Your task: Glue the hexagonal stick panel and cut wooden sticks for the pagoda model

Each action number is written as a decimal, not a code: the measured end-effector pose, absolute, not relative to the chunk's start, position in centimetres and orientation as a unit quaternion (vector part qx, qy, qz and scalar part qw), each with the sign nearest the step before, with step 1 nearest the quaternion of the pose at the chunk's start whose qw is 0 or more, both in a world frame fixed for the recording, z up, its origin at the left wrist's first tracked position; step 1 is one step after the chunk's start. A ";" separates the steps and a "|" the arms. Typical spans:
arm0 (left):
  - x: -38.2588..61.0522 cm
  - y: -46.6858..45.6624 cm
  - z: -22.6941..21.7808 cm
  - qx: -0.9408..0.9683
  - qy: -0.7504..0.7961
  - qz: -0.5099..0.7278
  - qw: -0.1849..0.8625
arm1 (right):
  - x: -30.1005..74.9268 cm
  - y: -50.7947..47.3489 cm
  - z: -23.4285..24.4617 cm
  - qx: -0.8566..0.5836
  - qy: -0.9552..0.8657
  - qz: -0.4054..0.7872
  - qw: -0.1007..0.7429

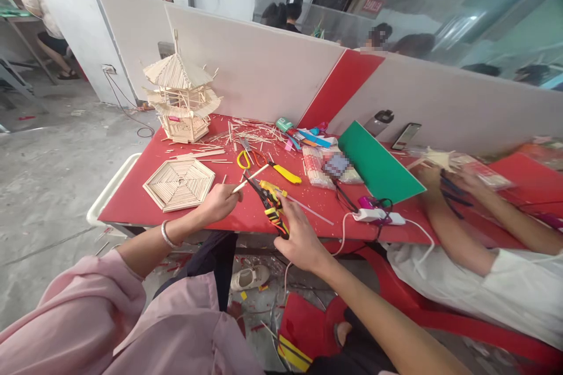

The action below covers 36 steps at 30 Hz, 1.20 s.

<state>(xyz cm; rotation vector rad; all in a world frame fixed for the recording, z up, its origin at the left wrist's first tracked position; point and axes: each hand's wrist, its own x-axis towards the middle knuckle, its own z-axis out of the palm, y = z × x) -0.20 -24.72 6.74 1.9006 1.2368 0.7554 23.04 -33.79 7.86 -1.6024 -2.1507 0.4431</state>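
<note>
Pale wooden sticks [240, 187] are pinched in my left hand [223, 203], their ends pointing up and right. My right hand [299, 235] is wrapped round pliers [271, 210] with black and yellow handles. The dark jaws reach to the sticks; whether they touch them I cannot tell. A hexagonal stick panel [179, 183] lies flat, left of my left hand. Behind it stands a pagoda model [182, 94] built of sticks. Scissors [251, 158] and a yellow-handled tool [287, 174] lie beyond the pliers. Partly hidden behind the pliers is a yellow tool [273, 188].
Loose sticks [250, 130] and scraps litter the red table [132, 202]. Bagged sticks [316, 169], a green board [378, 161] and a white power strip [379, 216] lie to the right. A co-worker's hands [433, 184] work at far right. A partition [259, 64] borders the back.
</note>
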 end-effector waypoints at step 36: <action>1.0 -24.2 6.8 0.750 0.639 0.130 0.108 | 21.3 -32.8 7.7 -0.669 -0.698 0.186 0.175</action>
